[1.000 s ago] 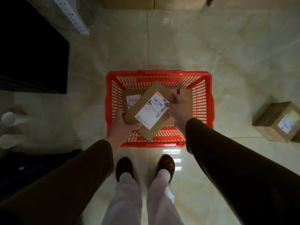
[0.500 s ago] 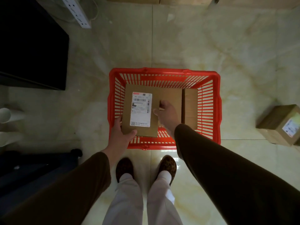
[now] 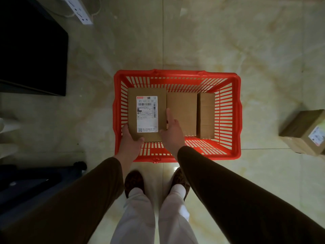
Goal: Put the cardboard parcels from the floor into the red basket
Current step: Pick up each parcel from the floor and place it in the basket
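Now, the left hand grips the near corner of the labelled cardboard parcel, and the right hand only rests against its right edge. The parcel sits low in the left end of the red basket, beside two plain parcels. The danger is an uneven release, which would tip it onto its neighbour. Both arms reach down, left thumb on top, right index finger straight. Another parcel waits on the floor.

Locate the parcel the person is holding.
In the head view, the held parcel is at the left end of the red basket, beside a plain parcel on its right, with the left hand gripping its near corner.
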A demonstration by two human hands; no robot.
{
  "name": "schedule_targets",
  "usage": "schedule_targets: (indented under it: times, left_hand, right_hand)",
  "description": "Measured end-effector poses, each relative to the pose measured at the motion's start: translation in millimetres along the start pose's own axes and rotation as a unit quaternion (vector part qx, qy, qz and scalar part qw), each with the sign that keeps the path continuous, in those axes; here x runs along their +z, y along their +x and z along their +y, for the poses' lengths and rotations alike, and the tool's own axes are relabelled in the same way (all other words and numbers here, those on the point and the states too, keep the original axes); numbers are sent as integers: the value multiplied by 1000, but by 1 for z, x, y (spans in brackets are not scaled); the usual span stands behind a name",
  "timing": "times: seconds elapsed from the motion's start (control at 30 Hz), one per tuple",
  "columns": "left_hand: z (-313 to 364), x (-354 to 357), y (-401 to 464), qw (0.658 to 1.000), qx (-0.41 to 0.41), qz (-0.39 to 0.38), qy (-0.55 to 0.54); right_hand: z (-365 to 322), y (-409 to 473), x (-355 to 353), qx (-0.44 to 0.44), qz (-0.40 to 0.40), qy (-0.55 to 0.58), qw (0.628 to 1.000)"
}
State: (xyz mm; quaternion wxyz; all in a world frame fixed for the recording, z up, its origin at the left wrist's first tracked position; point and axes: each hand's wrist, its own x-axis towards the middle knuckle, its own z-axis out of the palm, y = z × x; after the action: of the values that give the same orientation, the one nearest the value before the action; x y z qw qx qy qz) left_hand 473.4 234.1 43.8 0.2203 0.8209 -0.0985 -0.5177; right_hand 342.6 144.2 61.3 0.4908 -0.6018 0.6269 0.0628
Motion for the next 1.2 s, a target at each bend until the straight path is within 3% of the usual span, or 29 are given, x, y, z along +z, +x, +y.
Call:
schedule_targets:
  times: [0.3,0.6,0.8,1.2]
  left_hand:
    - [6,-5,0,996,-7,-33,83]
    - [35,-25,-48,995,-21,-90,45]
    - [77,-19,-91,980,117,-75,146]
    - [159,102,-175,938,203,-120,254]
  right_hand:
    - [7,-6,-1,11,-22,45,999]
    - [19,-49,-43,66,14,135,989]
    - [35,-98,-94,91,61,219,970]
    - [133,-169,-199,83,171,296,936]
